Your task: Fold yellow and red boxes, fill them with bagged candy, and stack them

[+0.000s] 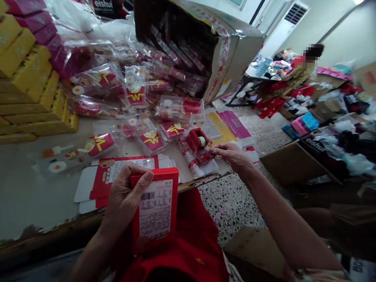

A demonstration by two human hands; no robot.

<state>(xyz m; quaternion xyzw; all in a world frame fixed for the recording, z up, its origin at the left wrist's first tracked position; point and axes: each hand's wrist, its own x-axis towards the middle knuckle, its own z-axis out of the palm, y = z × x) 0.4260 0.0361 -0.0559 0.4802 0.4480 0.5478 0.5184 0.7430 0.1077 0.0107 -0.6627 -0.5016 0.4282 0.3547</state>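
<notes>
My left hand (128, 197) grips a red cardboard box (156, 207) upright near my body, thumb over its top corner. The side turned to me bears a white printed label with a barcode. My right hand (233, 157) is at the table edge, thumb and fingertips pinched together beside a red tape dispenser (197, 143) with a pale green roll. What the pinch holds is too small to make out. Flattened red and white cartons (103, 180) lie on the table left of the box. Clear bags with red fries-style pouches (151, 140) lie beyond them.
Stacked yellow boxes (24, 86) and magenta boxes (38, 23) rise at the left. A large open carton (236, 45) on its side spills bagged pouches. Yellow and purple flat cartons (232, 125) lie behind the dispenser. Another person (292, 79) is at a far table amid piled goods.
</notes>
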